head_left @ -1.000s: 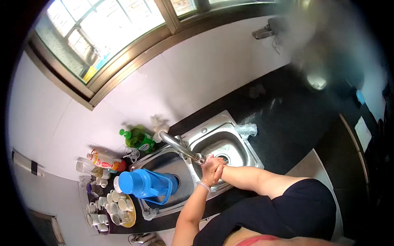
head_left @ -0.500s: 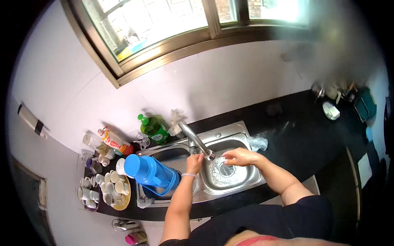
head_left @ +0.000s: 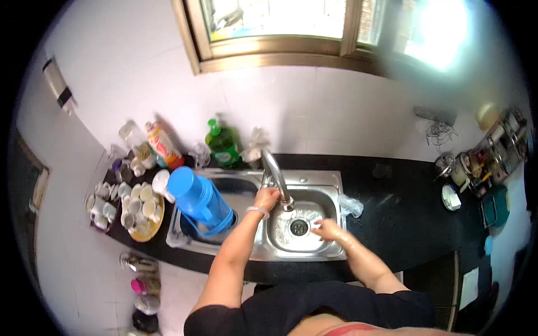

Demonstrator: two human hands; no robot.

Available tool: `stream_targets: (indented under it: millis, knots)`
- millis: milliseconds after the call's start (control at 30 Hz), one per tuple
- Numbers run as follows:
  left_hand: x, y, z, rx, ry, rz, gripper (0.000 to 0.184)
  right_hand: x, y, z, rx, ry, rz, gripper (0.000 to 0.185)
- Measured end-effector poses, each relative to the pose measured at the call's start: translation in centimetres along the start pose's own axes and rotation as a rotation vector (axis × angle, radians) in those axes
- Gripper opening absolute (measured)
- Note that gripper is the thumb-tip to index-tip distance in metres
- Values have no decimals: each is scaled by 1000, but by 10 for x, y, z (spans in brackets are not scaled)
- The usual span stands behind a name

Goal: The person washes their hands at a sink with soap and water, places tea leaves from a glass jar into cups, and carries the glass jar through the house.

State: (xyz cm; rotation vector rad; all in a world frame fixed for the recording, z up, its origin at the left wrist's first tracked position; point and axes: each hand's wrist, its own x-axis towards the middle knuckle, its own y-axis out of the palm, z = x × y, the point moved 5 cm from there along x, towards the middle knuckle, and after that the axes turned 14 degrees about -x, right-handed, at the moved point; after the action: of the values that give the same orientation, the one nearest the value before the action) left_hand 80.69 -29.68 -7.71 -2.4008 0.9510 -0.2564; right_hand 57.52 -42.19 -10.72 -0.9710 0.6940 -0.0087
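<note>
At the base of the curved metal faucet (head_left: 273, 168) is my left hand (head_left: 267, 199), its fingers closed around the lower part; the handle itself is hidden. Over the right edge of the right sink basin (head_left: 280, 243) hangs my right hand (head_left: 329, 230), wet, with fingers loosely bent and apart, holding nothing. Water glistens around the drain (head_left: 298, 227) below the spout. In the left basin a large blue thermos flask (head_left: 204, 204) stands, leaning slightly, to the left of my left forearm.
Cups crowd a yellow tray (head_left: 159, 227) at the left. A green dish soap bottle (head_left: 222, 147) and an orange-white bottle (head_left: 162, 145) stand by the wall. Right of the sink lies a crumpled plastic bag (head_left: 351, 206). A dish (head_left: 450, 197) sits at the far right.
My right hand has moved away from the spout, lower and to the right within the basin area. My left hand stays at the faucet. The splashing in the basin has lessened, and the view has shifted.
</note>
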Motion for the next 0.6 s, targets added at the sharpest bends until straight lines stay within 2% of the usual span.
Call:
stream_targets:
  millis: [33,67,100,167,233,300,333,367,400,433,500,567,600]
  knots:
    - [-17,2,-7,-3,-3,109,37,-14,-28,8,-209,-96,-5,48]
    - [-16,21,25,34,33,219,48,-38,-62,16,-200,-157,-67,47]
    - [-49,-2,-37,249,-91,376,58,-64,-99,27,-54,-213,-126,43]
    - [-79,-10,-67,354,109,445,51,-123,-173,55,361,-430,-354,38]
    - [-114,-33,-101,218,149,457,52,-178,-216,68,753,-824,-540,37]
    - [-142,-46,-113,-246,152,569,54,-202,-224,62,1220,-1516,-145,37]
    - [-154,-53,-120,-609,179,702,52,-210,-222,62,1363,-1676,-34,36]
    - [-166,-57,-127,-980,196,824,51,-201,-214,56,1419,-1833,267,37]
    - [-170,-55,-130,-1341,325,921,42,-174,-191,48,1631,-1750,367,38]
    - [-165,-35,-121,-986,229,829,41,-142,-161,42,1835,-1649,475,39]
    - [-158,8,-107,-297,11,608,38,-42,-78,16,1213,-207,44,42]
    - [-152,31,-65,375,-219,369,37,-52,-37,2,866,-182,-101,39]
    - [-155,23,-77,330,-83,411,44,-48,-36,-5,668,-203,-184,38]
